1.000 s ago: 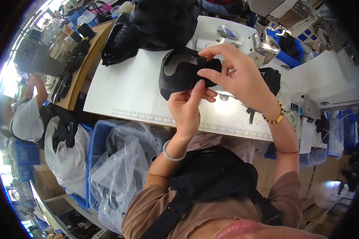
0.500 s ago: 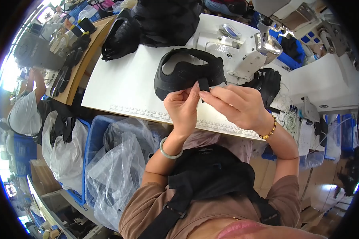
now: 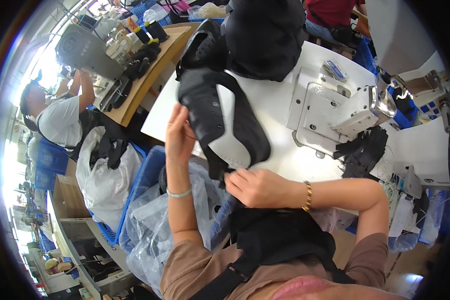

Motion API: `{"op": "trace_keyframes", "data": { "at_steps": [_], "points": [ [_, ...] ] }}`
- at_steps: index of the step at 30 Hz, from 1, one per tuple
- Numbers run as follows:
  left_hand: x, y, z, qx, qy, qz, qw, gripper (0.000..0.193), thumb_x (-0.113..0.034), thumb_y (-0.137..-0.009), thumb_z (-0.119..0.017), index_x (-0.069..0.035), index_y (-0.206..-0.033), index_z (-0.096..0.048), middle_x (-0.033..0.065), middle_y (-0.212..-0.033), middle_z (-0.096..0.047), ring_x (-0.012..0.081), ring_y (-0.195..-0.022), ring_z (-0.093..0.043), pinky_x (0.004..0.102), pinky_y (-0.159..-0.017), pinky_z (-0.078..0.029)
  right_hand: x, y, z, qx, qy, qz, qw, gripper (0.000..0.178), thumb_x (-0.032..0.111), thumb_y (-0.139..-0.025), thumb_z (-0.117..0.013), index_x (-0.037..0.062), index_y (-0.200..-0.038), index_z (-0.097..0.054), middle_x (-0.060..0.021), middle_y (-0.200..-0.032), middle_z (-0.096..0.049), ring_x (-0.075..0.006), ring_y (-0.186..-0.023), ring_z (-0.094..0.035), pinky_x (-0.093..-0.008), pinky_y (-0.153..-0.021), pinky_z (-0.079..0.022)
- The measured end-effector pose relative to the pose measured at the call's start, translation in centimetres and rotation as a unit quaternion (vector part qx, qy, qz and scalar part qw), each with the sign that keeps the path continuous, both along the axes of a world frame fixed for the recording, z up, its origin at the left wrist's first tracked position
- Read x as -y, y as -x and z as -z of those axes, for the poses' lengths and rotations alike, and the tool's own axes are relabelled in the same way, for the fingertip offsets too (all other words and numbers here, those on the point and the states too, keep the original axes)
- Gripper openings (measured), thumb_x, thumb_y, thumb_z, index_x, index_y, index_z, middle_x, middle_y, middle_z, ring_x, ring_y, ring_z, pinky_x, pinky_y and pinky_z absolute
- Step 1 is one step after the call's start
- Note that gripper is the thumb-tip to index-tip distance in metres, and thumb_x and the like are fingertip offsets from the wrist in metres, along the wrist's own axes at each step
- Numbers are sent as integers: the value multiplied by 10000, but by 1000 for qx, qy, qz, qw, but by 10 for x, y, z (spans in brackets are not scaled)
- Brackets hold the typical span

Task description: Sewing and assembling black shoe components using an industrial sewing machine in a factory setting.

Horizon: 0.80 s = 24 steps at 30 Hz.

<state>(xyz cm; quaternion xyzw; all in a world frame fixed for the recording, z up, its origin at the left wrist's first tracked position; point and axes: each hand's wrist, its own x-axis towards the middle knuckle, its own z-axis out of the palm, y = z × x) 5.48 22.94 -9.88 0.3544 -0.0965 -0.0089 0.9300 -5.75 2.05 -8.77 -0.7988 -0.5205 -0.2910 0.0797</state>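
Note:
A black stitched fabric piece (image 3: 200, 107) with large cut-out openings, shaped like a shoe upper, is held up slantwise over the near left part of the white table. My left hand (image 3: 179, 135) grips its left edge, fingers partly hidden behind it. My right hand (image 3: 255, 187) is closed in a pinch on the narrow strip at its lower end. On the table beyond the piece lie a similar black shaped piece (image 3: 201, 47) and a bulky black bundle (image 3: 265, 40).
A white sewing machine (image 3: 360, 110) stands at right on the white table (image 3: 280, 145), beside a pile of black strips (image 3: 362, 152). A blue bin (image 3: 152, 167) with clear plastic is at lower left. A co-worker (image 3: 60, 122) sits at far left, another person (image 3: 332, 17) at the back.
The black piece has swung from lying across to a steep slant and moved left. My left hand moved left and up to its edge; my right hand moved down and left. The view shifted.

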Motion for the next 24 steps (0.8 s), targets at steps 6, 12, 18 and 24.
{"op": "trace_keyframes", "data": {
  "at_steps": [6, 12, 18, 24],
  "points": [
    [-50, -145, -16, 21, -93, -59, 994, 182, -143, -932, -499, -54, -1079, -561, 26, -956, -644, 129, -879, -622, 267, -741, -503, -87, -134, 36, 49, -28, 95, 994, 123, 112, -664, -554, 10, -722, -589, -73, -739, -540, -185, -711, -533, -233, -562, -439],
    [-63, -277, 36, 40, -480, -257, 838, 240, -275, -904, -558, -46, -968, -587, -6, -817, -621, 163, -741, -576, 295, -706, -467, -113, -207, 66, 92, -118, 186, 971, 387, 77, -747, -527, -102, -1090, -549, -168, -935, -582, -183, -763, -580, -247, -611, -485],
    [-46, -282, 0, 71, -680, -374, 627, 321, -283, -839, -625, 5, -969, -569, 213, -979, -594, 336, -926, -568, 369, -832, -436, -70, -157, 55, -57, -99, 49, 992, 514, 16, -802, -462, -120, -1287, -359, -263, -1352, -349, -229, -867, -630, -271, -667, -517],
    [102, -149, -128, 550, -496, -374, 558, 348, -194, -815, -669, -89, -1140, -599, 91, -1151, -581, 260, -1108, -529, 350, -940, -410, 9, -92, 23, -240, -29, 89, 966, 518, 4, -814, -456, -43, -1321, -360, -223, -1367, -345, -273, -880, -616, -302, -681, -519]
  ]
}}
